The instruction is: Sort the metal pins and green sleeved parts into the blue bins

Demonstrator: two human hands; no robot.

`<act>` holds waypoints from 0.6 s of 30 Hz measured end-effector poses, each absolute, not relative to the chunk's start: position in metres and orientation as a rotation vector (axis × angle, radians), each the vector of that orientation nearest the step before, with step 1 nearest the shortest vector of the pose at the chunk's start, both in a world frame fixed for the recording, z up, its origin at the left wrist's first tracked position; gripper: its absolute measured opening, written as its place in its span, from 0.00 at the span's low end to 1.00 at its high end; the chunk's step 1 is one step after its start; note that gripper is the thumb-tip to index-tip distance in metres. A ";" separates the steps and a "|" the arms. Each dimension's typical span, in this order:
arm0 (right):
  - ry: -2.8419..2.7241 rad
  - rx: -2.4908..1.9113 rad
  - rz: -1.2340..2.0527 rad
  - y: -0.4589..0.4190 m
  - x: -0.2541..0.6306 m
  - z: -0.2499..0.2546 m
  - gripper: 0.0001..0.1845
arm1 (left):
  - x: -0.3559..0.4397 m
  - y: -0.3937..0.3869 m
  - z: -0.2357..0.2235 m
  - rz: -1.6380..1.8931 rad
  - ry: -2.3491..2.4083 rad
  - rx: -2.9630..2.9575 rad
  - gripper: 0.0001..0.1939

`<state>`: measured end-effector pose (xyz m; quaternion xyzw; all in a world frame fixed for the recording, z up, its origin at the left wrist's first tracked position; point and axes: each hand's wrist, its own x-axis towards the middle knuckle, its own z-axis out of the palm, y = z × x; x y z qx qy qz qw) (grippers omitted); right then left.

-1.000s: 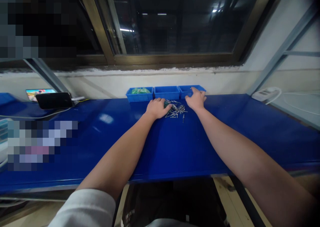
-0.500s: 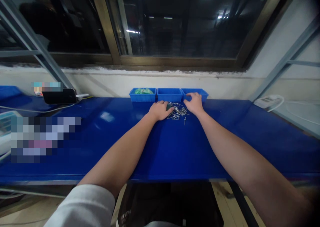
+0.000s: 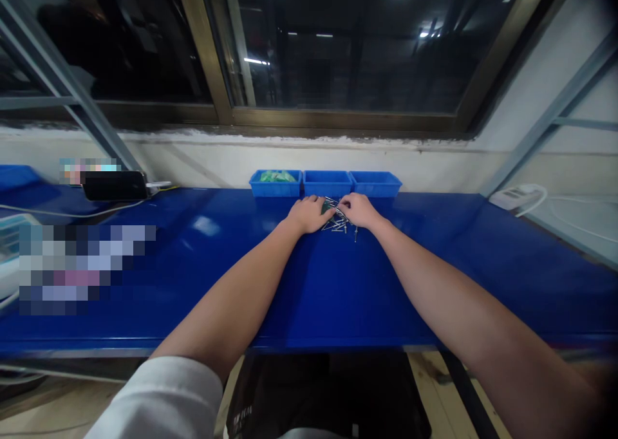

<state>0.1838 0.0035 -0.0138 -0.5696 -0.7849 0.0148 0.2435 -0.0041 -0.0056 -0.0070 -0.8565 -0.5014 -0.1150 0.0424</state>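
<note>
A loose pile of thin shiny metal pins, which look like blind rivets, lies on the blue table. My left hand rests along the pile's left side, thumb apart from the fingers. Between its thumb and fingers shows a small dark green patch that I cannot make out. At the pile's right side, my right hand has its fingertips curled together among the pins; what they pinch is hidden. Behind the hands stand a left blue bin with green-and-clear plastic inside, a middle blue bin and a right blue bin.
The blue table runs up to the wall below a window. On the left, a black phone leans upright with a cable. A white device with a cable lies at the right. Grey metal posts flank the table.
My right hand has moved left and nearer, from the right bin down to the pile, and its fingers have drawn together. My left hand stays in place.
</note>
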 end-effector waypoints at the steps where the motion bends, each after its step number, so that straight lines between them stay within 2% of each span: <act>1: -2.144 -1.551 0.045 0.003 0.183 -0.014 0.12 | -0.004 -0.006 -0.007 -0.350 -1.534 -2.621 0.34; 18: -2.147 -1.630 0.013 0.005 0.180 -0.014 0.13 | -0.004 -0.005 -0.006 -0.341 -1.521 -2.620 0.33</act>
